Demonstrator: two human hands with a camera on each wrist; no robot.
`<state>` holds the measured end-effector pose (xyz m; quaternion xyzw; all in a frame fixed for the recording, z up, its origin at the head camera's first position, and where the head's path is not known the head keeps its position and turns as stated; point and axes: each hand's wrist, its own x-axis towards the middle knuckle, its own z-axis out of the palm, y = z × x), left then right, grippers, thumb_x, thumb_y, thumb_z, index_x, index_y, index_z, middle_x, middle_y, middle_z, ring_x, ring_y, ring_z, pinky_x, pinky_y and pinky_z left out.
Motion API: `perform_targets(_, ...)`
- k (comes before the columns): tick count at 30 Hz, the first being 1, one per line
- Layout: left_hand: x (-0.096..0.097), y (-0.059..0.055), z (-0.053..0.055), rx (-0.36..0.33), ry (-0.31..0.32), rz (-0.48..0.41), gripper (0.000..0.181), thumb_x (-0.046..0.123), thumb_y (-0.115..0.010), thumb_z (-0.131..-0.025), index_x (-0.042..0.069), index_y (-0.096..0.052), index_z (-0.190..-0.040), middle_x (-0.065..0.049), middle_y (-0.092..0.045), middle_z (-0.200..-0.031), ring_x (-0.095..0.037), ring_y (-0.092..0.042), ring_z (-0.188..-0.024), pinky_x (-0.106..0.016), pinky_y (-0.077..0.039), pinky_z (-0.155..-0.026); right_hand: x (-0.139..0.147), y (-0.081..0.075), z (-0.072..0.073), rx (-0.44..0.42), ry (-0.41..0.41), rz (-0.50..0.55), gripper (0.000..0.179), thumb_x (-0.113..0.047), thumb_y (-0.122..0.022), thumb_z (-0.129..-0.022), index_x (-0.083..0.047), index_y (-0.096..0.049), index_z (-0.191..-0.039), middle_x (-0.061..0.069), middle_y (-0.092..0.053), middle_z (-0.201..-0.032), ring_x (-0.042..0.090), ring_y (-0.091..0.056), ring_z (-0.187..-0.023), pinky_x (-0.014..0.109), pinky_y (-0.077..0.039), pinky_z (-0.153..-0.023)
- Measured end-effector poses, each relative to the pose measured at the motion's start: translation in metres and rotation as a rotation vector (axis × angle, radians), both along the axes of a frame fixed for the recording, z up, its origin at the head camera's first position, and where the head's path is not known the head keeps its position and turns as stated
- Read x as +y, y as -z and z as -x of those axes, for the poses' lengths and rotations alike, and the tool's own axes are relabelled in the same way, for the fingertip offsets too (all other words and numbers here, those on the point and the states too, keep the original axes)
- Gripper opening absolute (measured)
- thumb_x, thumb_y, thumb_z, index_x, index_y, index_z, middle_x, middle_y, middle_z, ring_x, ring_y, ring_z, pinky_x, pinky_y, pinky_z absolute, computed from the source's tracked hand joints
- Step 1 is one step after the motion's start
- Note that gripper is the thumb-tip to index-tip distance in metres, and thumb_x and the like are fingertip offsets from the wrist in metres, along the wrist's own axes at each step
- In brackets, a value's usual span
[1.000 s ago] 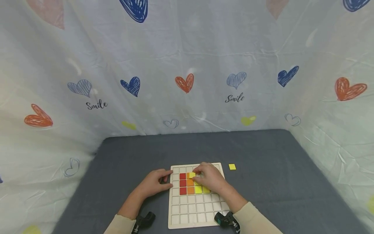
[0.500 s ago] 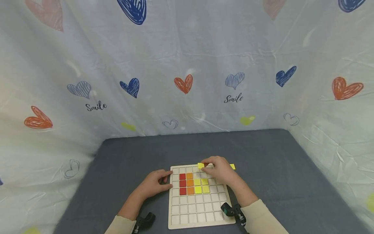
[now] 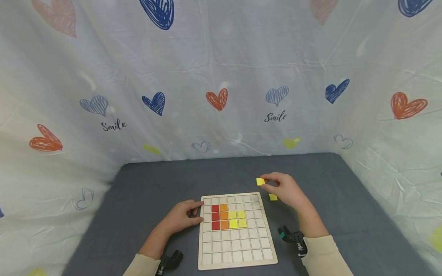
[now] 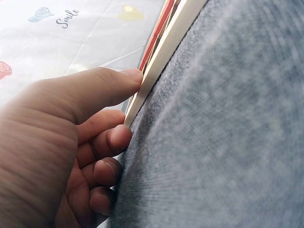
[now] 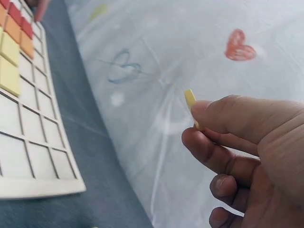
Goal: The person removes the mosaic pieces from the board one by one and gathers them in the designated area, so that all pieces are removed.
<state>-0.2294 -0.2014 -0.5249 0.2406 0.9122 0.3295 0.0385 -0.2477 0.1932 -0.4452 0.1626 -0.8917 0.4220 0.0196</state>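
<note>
My right hand (image 3: 284, 188) pinches a yellow square tile (image 3: 260, 182) between thumb and fingertips, beyond the far right corner of the wooden grid board (image 3: 238, 245). The right wrist view shows this tile (image 5: 190, 98) edge-on. Another yellow tile (image 3: 273, 197) lies on the table, just below the right hand. Along the board's left edge rests my left hand (image 3: 183, 216), thumb and index fingertip spread apart against the rim. In the left wrist view the thumb touches the board's side (image 4: 159, 66). Red tiles (image 3: 215, 216), orange tiles (image 3: 223, 215) and yellow tiles (image 3: 238, 219) sit in the grid.
Under the board is a dark grey cloth-covered table (image 3: 165, 180). A white curtain (image 3: 241, 126) printed with hearts hangs behind it and at both sides. Black wrist cameras (image 3: 293, 239) are strapped to both wrists.
My right hand has carried the yellow tile from over the board's orange column to beyond its far right corner. The left hand stays at the board's left edge.
</note>
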Motion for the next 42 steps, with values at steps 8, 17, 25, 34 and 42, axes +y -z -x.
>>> perform_targets(8, 0.0, 0.001, 0.0, 0.011, 0.0, 0.006, 0.05, 0.031, -0.083, -0.089, 0.008, -0.07, -0.131, 0.007, -0.049, -0.081, -0.005, -0.038, -0.064, -0.028, -0.036, -0.062, 0.028, -0.007, 0.0, 0.029, 0.045, -0.015, 0.037, -0.016, -0.075, -0.096, -0.005, -0.07, -0.131, 0.008, -0.068, -0.117, 0.026, -0.051, -0.094, 0.042, -0.044, -0.079)
perform_targets(17, -0.001, 0.002, 0.0, 0.016, 0.004, 0.016, 0.051, 0.032, -0.083, -0.089, 0.008, -0.069, -0.131, 0.008, -0.049, -0.08, -0.005, -0.039, -0.065, -0.029, -0.037, -0.062, 0.053, -0.005, 0.001, 0.017, 0.102, -0.053, 0.037, -0.016, -0.073, -0.098, -0.005, -0.069, -0.133, 0.013, -0.065, -0.121, 0.026, -0.046, -0.089, 0.04, -0.04, -0.073)
perform_targets(25, -0.002, 0.001, 0.001, 0.014, 0.019, 0.007, 0.052, 0.033, -0.082, -0.09, 0.007, -0.069, -0.132, 0.008, -0.049, -0.08, -0.004, -0.037, -0.064, -0.028, -0.037, -0.062, 0.073, 0.007, 0.007, 0.037, 0.116, -0.075, 0.036, -0.018, -0.073, -0.098, -0.002, -0.069, -0.13, 0.006, -0.06, -0.1, 0.02, -0.04, -0.074, 0.035, -0.035, -0.064)
perform_targets(34, -0.003, 0.002, 0.001, 0.013, 0.019, 0.011, 0.051, 0.034, -0.082, -0.09, 0.009, -0.069, -0.131, 0.008, -0.049, -0.08, -0.005, -0.037, -0.064, -0.029, -0.036, -0.062, 0.081, 0.028, 0.013, 0.018, 0.181, -0.139, 0.034, -0.017, -0.073, -0.097, -0.001, -0.071, -0.127, 0.005, -0.056, -0.092, 0.021, -0.044, -0.079, 0.038, -0.038, -0.066)
perform_targets(42, -0.002, -0.001, 0.0, 0.01, 0.013, 0.009, 0.051, 0.034, -0.083, -0.089, 0.009, -0.069, -0.132, 0.007, -0.049, -0.08, -0.005, -0.037, -0.064, -0.029, -0.036, -0.062, 0.081, 0.044, 0.018, -0.04, 0.17, -0.184, 0.034, -0.017, -0.075, -0.096, -0.002, -0.072, -0.126, 0.004, -0.055, -0.091, 0.022, -0.047, -0.081, 0.039, -0.04, -0.069)
